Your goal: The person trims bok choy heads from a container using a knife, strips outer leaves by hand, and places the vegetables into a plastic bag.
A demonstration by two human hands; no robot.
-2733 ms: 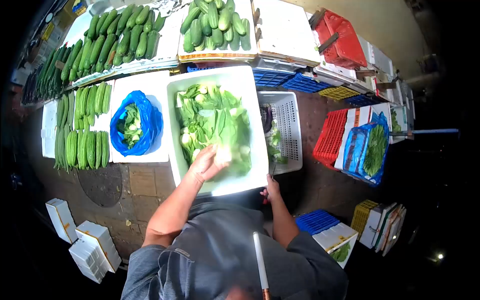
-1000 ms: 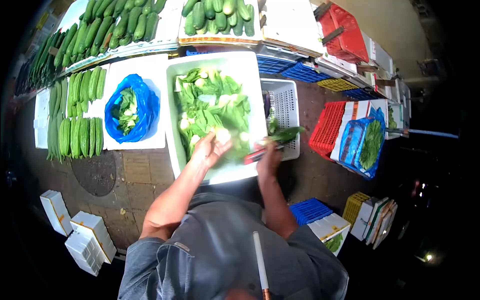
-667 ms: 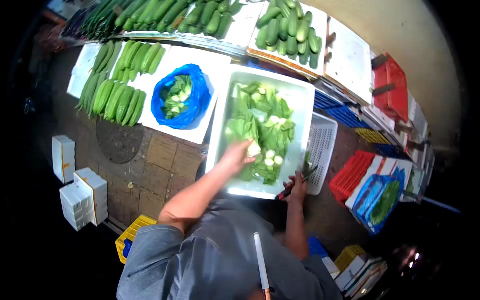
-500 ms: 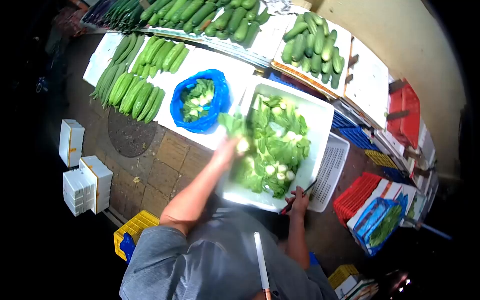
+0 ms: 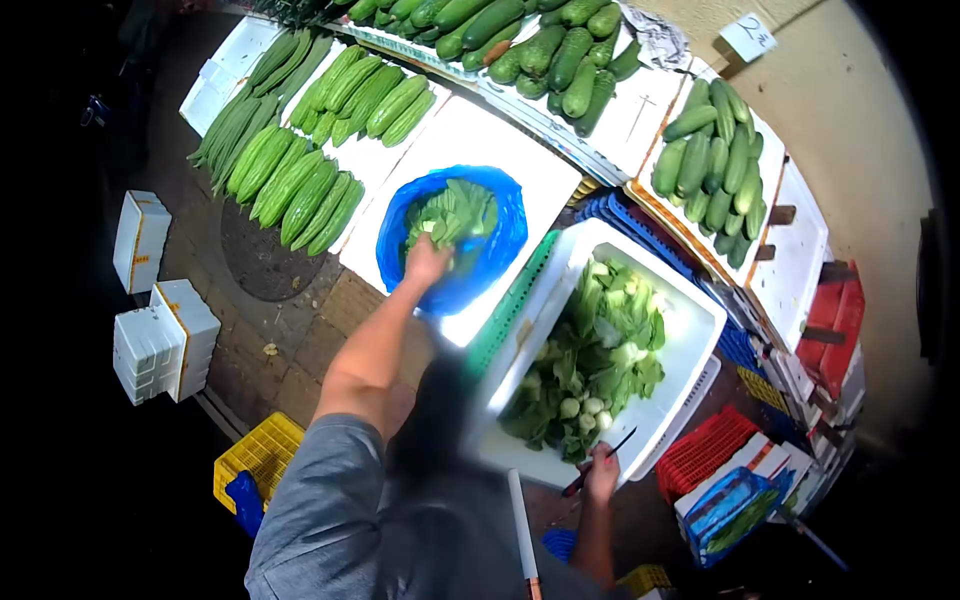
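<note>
My left hand (image 5: pixel 428 262) reaches into a blue plastic bag (image 5: pixel 508 225), its fingers closed on a leafy green vegetable (image 5: pixel 460 208) inside. The bag stands open on a white board (image 5: pixel 500 137). To the right, a white tub (image 5: pixel 690 345) holds a pile of leafy greens (image 5: pixel 610 350) with pale stem ends. By the tub's near right corner, my right hand (image 5: pixel 601 474) is closed around a knife (image 5: pixel 583 478) with a dark blade and a partly red handle.
Ridged green gourds (image 5: pixel 300 190) lie left of the bag. Cucumbers (image 5: pixel 715 160) fill a tray at the upper right. White foam boxes (image 5: pixel 170 335) and a yellow crate (image 5: pixel 262 450) stand on the floor at the left. Red crates (image 5: pixel 710 450) are at the right.
My left hand has carried a leafy vegetable from the tub leftward into the blue bag. The view has turned, shifting the tub right and lower. My right hand still holds the knife.
</note>
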